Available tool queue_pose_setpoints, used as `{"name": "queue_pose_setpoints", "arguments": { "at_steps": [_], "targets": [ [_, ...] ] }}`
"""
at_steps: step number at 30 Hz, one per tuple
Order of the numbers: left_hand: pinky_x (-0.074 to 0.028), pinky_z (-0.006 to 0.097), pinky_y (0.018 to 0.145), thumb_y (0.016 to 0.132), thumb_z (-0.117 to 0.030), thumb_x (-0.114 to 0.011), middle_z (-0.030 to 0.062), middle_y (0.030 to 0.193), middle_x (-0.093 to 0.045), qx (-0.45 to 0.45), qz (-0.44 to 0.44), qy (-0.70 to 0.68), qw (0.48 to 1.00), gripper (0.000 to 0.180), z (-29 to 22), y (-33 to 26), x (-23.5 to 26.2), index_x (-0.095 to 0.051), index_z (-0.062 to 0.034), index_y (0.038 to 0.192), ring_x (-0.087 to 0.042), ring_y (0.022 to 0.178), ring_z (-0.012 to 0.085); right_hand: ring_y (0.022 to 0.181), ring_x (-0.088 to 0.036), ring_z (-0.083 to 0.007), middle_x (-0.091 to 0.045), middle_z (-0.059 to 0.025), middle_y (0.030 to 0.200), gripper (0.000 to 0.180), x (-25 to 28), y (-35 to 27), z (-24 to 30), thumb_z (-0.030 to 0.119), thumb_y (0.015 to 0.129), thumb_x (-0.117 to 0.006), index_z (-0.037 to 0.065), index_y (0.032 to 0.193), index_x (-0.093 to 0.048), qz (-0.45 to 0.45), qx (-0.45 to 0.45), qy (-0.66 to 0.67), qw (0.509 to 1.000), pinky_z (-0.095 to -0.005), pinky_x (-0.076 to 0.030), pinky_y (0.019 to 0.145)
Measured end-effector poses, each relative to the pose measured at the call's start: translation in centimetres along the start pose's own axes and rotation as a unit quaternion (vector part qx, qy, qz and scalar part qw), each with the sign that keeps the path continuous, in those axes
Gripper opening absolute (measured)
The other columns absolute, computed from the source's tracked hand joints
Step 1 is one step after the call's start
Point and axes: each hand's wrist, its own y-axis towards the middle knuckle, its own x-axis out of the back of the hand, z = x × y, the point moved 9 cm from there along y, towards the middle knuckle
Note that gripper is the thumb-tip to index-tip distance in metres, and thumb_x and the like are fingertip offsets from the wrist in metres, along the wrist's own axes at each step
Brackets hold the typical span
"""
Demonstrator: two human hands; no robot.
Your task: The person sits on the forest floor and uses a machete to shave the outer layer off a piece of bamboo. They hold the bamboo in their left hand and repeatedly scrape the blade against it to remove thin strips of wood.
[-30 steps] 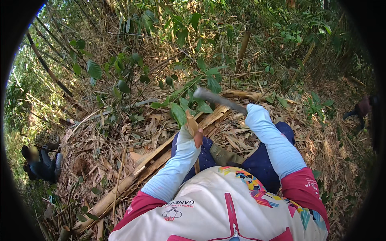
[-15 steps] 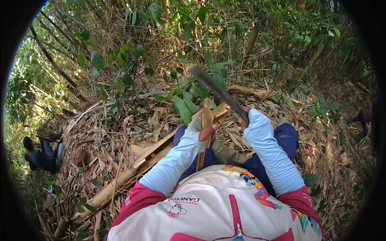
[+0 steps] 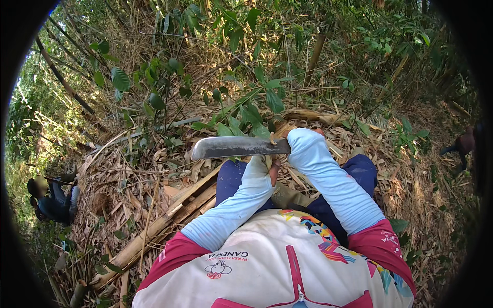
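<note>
My right hand (image 3: 319,131) grips a machete (image 3: 239,147). Most of that hand is hidden by its light blue sleeve. The broad grey blade lies nearly level, pointing left, across the front of my left hand (image 3: 275,172). My left fingers are closed, thumb side showing, around a bamboo strip that the blade and hand now mostly cover. A small tan sliver (image 3: 273,138) sticks up at the blade's upper edge, close to the handle end. Both hands are in front of my bent knees.
Long split bamboo poles (image 3: 138,249) lie slantwise at my left. Dry leaves (image 3: 169,159) cover the ground. A leafy green plant (image 3: 246,120) stands just beyond the blade. A person (image 3: 56,200) is low at the far left; part of another (image 3: 465,146) shows at the right edge.
The machete has swung down from a raised slant to nearly level, across the bamboo strip. My right hand has moved left and slightly up, closer to my left hand.
</note>
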Motion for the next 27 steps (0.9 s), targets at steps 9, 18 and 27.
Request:
{"name": "queue_pose_setpoints", "arguments": {
  "at_steps": [9,18,27],
  "targets": [
    [-0.039,0.025,0.043,0.090,-0.025,-0.063,-0.0004,0.067,-0.052,-0.004,0.020,-0.100,0.995,0.022,-1.2,-4.4,1.8,-0.051,-0.0066,0.096,-0.048,0.051,0.0091,0.086,-0.065,-0.0387,-0.065,-0.0239,0.090,0.020,-0.6,3.1,-22.6,0.014,0.088,-0.053,0.000,0.100,-0.061,-0.123,-0.325,0.133,0.928,-0.0443,-0.050,0.069],
    [-0.051,0.031,0.063,0.087,-0.020,-0.067,0.0095,0.083,-0.059,0.137,0.101,-0.350,0.921,0.052,-1.2,0.3,4.9,-0.039,-0.0006,0.126,-0.060,0.072,0.0186,0.062,-0.055,-0.0177,-0.058,-0.0047,0.073,0.044,-2.2,-2.9,-19.7,0.009,0.079,-0.068,0.008,0.121,-0.057,-0.319,-0.114,0.254,0.906,-0.0332,-0.044,0.057],
    [-0.049,0.027,0.074,0.077,-0.038,-0.073,0.0082,0.086,-0.064,0.109,0.070,-0.175,0.976,0.057,0.7,1.7,6.5,-0.055,0.0043,0.110,-0.061,0.079,0.0146,0.059,-0.051,-0.0122,-0.055,-0.0021,0.073,0.054,-5.5,-2.3,-20.6,0.007,0.079,-0.071,0.008,0.129,-0.049,-0.250,-0.146,0.412,0.864,-0.0282,-0.043,0.054]
  ]
}}
